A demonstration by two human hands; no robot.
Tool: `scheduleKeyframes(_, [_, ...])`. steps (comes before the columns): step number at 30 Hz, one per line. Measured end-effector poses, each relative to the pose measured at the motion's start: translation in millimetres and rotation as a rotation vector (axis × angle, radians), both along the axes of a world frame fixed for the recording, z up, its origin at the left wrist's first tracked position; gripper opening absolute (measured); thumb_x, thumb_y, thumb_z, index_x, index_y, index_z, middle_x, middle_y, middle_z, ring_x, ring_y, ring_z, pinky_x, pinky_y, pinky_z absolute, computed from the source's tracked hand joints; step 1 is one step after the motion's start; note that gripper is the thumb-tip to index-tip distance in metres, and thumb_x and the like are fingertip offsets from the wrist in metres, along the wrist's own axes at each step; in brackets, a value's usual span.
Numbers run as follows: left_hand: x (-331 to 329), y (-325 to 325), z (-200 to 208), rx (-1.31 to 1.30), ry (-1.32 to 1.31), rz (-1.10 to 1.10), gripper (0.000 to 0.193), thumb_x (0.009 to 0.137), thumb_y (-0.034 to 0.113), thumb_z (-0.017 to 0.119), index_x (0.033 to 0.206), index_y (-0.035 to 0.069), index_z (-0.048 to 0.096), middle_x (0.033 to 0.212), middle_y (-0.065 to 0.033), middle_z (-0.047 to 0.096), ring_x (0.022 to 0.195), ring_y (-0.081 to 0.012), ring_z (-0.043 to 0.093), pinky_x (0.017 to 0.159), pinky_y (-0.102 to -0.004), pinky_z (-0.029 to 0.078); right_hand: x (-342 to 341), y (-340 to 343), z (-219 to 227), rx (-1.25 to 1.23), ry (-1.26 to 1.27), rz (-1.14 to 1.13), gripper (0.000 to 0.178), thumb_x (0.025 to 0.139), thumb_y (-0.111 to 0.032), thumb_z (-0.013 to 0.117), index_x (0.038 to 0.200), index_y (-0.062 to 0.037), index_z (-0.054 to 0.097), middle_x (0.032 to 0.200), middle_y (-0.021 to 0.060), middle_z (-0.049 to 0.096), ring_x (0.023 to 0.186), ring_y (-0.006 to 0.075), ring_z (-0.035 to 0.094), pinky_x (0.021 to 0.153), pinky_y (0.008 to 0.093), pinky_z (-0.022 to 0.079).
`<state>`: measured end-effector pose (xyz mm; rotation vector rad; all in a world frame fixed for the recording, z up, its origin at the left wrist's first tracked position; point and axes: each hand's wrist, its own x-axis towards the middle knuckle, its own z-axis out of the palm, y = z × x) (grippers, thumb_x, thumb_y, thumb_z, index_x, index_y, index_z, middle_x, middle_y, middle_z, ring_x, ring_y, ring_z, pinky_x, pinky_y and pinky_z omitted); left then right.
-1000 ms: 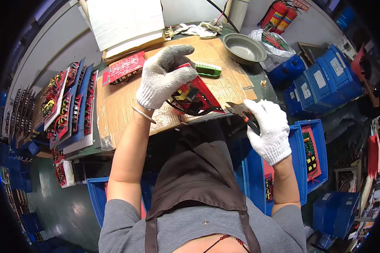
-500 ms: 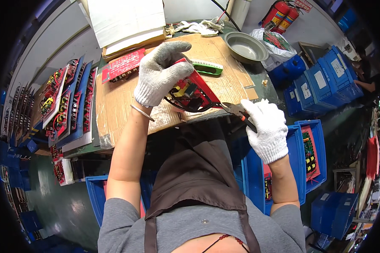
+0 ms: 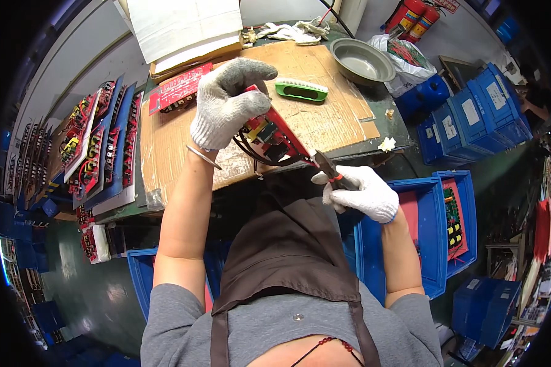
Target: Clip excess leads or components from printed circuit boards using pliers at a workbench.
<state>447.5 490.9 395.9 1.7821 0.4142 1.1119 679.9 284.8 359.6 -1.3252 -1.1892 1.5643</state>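
While red PCB (image 3: 277,133) is gripped up top by L hand (image 3: 229,104) over cardboard's (image 3: 174,150) near edge, long axis is angled down-right; btm corner, nearer R hand (image 3: 367,194), is met by cutting pliers (image 3: 327,167) clasped in that fist.

A: Which parts of the circuit board (image 3: 280,134) are lost?
B: Upper end, behind the left hand (image 3: 231,101) at 11 o'clock. Its smallest parts: too fine to identify.
A: The pliers (image 3: 329,166)?
B: Handles mostly covered by the right hand (image 3: 366,191) at 3 o'clock. What the tips bite: cannot tell.
A: Other occlusions?
B: Flat red board (image 3: 176,92), 11 o'clock: right end partly behind the left hand. Blue bin (image 3: 142,282), 8 o'clock: partly behind the left arm (image 3: 185,220).
A: Edge losses?
B: White panel (image 3: 187,30), 11 o'clock, and the left one of 2 red extinguishers (image 3: 401,17), 1 o'clock: tops cut off.
A: Blur?
B: Co-worker (image 3: 536,109), between 2 and 3 o'clock: dark, details indistinct.
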Motion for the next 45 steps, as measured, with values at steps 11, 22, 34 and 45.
scheduleKeyframes(11, [-41.0, 26.0, -28.0, -0.083, -0.231, 0.005, 0.076, 0.084, 0.059, 0.077, 0.124, -0.005, 0.065, 0.083, -0.0067, 0.065, 0.069, -0.0147, 0.062, 0.065, -0.0288, 0.053, 93.4, -42.6, -77.9, 0.071, -0.746, -0.699, 0.041, 0.089, -0.007, 0.062, 0.130, -0.0064, 0.066, 0.085, 0.0104, 0.071, 0.071, 0.0217, 0.065, 0.067, 0.0341, 0.054])
scheduleKeyframes(22, [-101.2, 44.2, -64.1, -0.191, -0.031, 0.209, 0.126, 0.070, 0.097, 0.051, 0.152, 0.001, 0.045, 0.146, -0.0144, 0.056, 0.134, -0.0285, 0.055, 0.116, -0.0451, 0.041, 89.0, -37.6, -52.9, -0.268, -1.752, -0.379, 0.044, 0.086, -0.018, 0.068, 0.128, -0.0195, 0.060, 0.110, 0.0155, 0.067, 0.107, 0.0376, 0.066, 0.089, 0.0521, 0.054])
scheduleKeyframes(34, [-197.9, -18.9, -129.2, -0.604, -0.234, 0.692, 0.058, 0.108, 0.048, 0.051, 0.138, -0.001, 0.058, 0.131, -0.0074, 0.065, 0.118, -0.0147, 0.062, 0.106, -0.0332, 0.050, 122.3, -26.4, -47.1, -0.119, -1.289, -0.469, 0.053, 0.086, -0.024, 0.065, 0.137, -0.0121, 0.061, 0.123, 0.0224, 0.069, 0.116, 0.0377, 0.067, 0.101, 0.0415, 0.051])
scheduleKeyframes(45, [-114.1, -45.6, -116.1, -0.828, -0.207, 0.453, 0.053, 0.104, 0.042, 0.061, 0.135, -0.001, 0.059, 0.114, -0.0081, 0.071, 0.094, -0.0133, 0.071, 0.082, -0.0283, 0.060, -31.8, 21.0, 2.8, 0.479, -0.835, -0.145, 0.062, 0.080, -0.009, 0.075, 0.140, -0.0057, 0.057, 0.111, 0.0067, 0.064, 0.095, 0.0167, 0.062, 0.088, 0.0304, 0.051])
